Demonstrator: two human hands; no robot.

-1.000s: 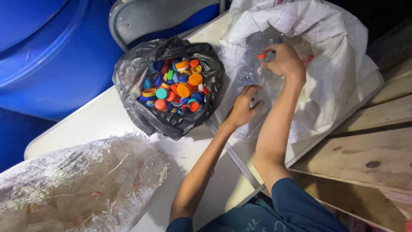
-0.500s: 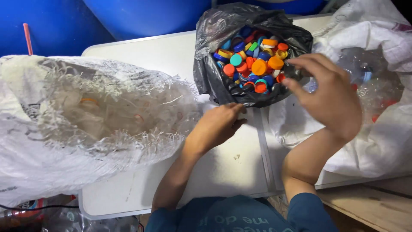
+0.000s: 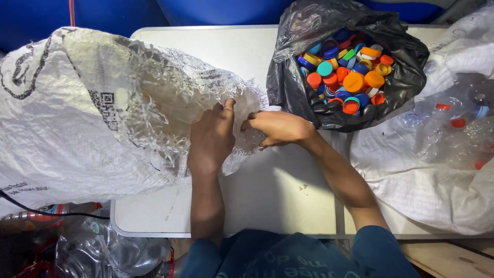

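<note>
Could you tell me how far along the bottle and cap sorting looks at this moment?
Done: the black bag already holds a heap of coloured caps. In hand: the left hand and right hand are both at the frayed mouth of the left woven sack; what they grip there is unclear. Left: capped clear bottles show in the right white sack, so plenty seems to remain.

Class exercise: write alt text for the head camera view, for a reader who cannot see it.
Two bare hands, left hand and right hand, grip the frayed mouth of a white woven sack on a white table. Beside them, a black bag holds colourful bottle caps.
</note>
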